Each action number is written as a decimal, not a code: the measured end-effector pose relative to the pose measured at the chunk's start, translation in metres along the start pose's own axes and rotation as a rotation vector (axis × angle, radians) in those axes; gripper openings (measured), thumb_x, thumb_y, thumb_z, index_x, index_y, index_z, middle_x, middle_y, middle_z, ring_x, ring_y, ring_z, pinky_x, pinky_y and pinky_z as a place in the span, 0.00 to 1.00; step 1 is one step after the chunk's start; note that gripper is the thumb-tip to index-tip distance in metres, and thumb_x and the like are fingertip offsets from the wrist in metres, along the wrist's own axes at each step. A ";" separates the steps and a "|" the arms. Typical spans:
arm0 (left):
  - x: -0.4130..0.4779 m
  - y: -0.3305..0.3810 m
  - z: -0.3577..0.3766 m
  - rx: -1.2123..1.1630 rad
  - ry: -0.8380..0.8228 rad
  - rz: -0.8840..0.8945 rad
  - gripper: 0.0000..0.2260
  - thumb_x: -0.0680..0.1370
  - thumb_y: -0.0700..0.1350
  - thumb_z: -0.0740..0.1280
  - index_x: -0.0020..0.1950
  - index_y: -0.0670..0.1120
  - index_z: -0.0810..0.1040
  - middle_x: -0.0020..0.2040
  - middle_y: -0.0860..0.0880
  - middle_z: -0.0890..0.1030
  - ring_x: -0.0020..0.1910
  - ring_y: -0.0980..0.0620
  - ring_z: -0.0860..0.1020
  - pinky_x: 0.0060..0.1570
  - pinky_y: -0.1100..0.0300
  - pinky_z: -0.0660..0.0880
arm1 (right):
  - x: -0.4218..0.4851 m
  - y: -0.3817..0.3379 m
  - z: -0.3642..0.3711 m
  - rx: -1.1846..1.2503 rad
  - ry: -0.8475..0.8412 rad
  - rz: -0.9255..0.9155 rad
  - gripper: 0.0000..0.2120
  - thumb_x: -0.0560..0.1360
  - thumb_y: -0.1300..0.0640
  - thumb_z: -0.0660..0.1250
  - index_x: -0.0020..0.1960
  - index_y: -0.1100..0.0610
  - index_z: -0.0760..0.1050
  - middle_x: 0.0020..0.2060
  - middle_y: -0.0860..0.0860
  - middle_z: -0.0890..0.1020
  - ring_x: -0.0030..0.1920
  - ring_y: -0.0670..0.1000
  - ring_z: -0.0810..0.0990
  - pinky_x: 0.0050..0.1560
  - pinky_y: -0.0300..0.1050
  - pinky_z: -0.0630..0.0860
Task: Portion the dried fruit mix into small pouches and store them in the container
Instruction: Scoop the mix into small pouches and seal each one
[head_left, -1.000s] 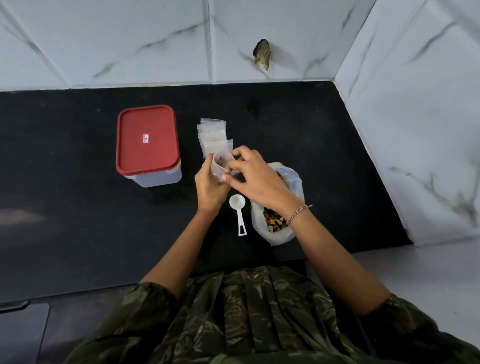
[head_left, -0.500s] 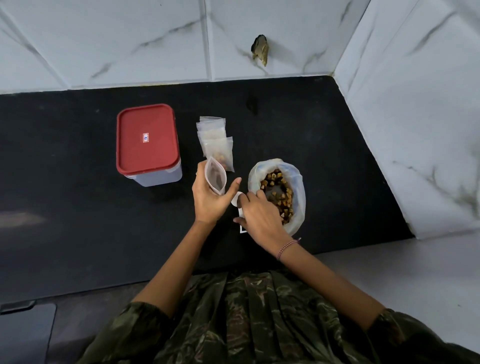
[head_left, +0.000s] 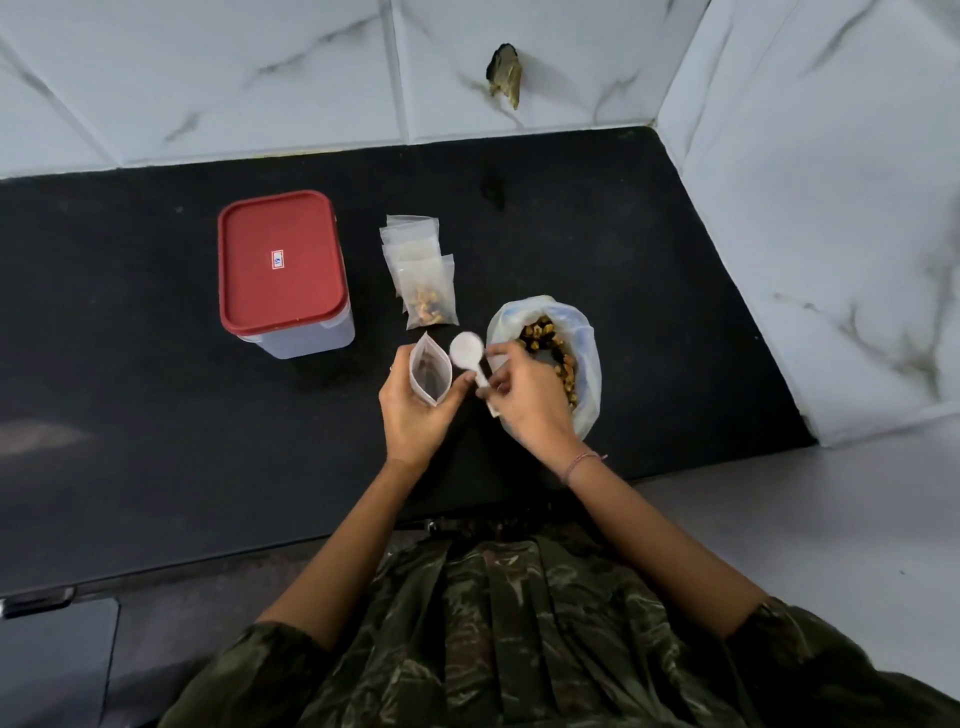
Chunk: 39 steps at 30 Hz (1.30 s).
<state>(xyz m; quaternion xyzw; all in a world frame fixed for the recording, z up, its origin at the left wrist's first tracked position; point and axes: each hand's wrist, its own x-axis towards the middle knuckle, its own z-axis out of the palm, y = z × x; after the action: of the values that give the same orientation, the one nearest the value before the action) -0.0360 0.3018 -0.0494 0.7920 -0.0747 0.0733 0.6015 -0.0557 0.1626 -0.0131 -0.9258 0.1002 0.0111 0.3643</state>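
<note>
Right hand (head_left: 524, 395) pinches the scoop (head_left: 466, 349), just lifted off the table (head_left: 156, 415), its bowl empty beside the open pouch (head_left: 430, 370) that my left hand (head_left: 415, 410) grips. Scooping can start: the fruit mix bag (head_left: 582, 332) sits just right, toward the near edge. One filled pouch (head_left: 430, 301) lies behind. The container (head_left: 283, 270) is lidded, with bare table leftward.

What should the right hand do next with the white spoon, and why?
Probably dip the spoon into the fruit bag and take a scoop. The right hand holds the spoon by its handle and its bowl looks empty, while the left hand holds a pouch open, seemingly unfilled, right beside it.
</note>
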 end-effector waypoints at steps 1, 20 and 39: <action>-0.003 -0.002 0.001 0.010 -0.013 -0.009 0.21 0.69 0.53 0.75 0.54 0.42 0.74 0.47 0.45 0.79 0.49 0.48 0.79 0.50 0.58 0.77 | 0.003 0.002 -0.009 0.124 0.009 0.057 0.17 0.71 0.58 0.72 0.59 0.54 0.74 0.39 0.48 0.81 0.43 0.46 0.79 0.46 0.39 0.75; -0.042 -0.013 0.025 0.101 -0.255 -0.044 0.20 0.68 0.43 0.78 0.55 0.45 0.74 0.49 0.61 0.76 0.49 0.63 0.76 0.47 0.72 0.72 | 0.016 0.056 -0.056 -0.483 -0.123 -0.168 0.13 0.78 0.65 0.60 0.59 0.59 0.78 0.53 0.54 0.76 0.55 0.54 0.73 0.53 0.44 0.72; -0.040 -0.012 0.052 0.099 -0.232 -0.054 0.13 0.70 0.38 0.76 0.47 0.44 0.74 0.44 0.50 0.79 0.41 0.54 0.77 0.40 0.63 0.75 | 0.031 0.046 -0.067 -0.364 -0.334 -0.018 0.13 0.81 0.60 0.58 0.59 0.58 0.78 0.48 0.51 0.81 0.38 0.43 0.76 0.40 0.33 0.69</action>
<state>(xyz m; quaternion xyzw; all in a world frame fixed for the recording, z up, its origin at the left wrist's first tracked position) -0.0716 0.2559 -0.0825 0.8257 -0.1188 -0.0314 0.5505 -0.0375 0.0789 0.0027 -0.9623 0.0269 0.1785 0.2032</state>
